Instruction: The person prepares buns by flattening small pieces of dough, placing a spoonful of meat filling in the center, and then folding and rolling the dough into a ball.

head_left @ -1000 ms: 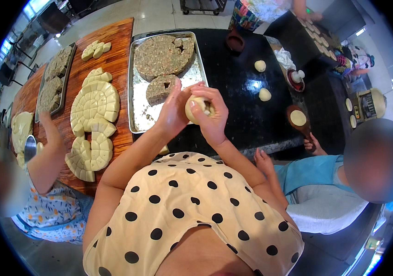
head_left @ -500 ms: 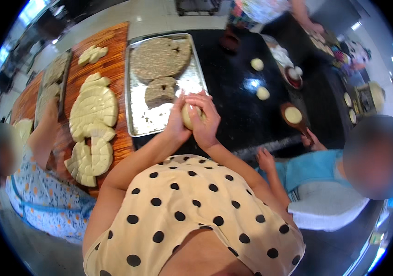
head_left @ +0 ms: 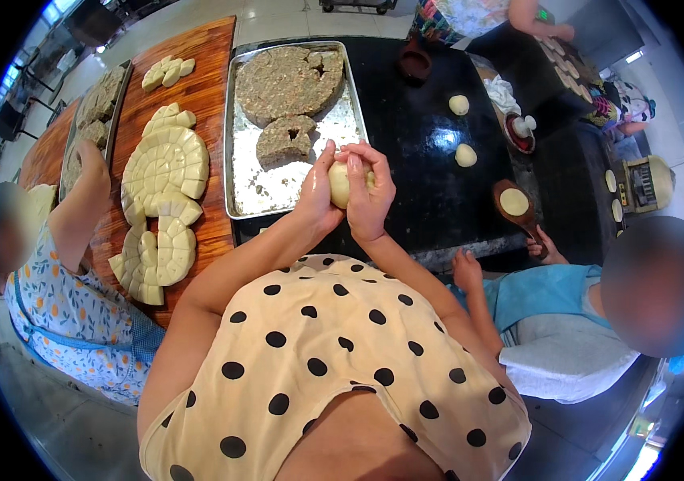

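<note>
No packages, labels or signs to be seen. One possible screen only: a dark, roughly rectangular panel [head_left: 637, 184] set in the face of a small cream-coloured device [head_left: 653, 178], well off to the right of the right hand [head_left: 370, 196] and a little farther away, past the dark table's far side. Too small and bent by the lens to tell whether lit, or a display at all.

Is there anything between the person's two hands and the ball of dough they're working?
Nothing visible. The left hand and the right hand both wrap straight around the dough ball, bare fingers on it, held up above the near edge of the metal tray and the black table.
</note>
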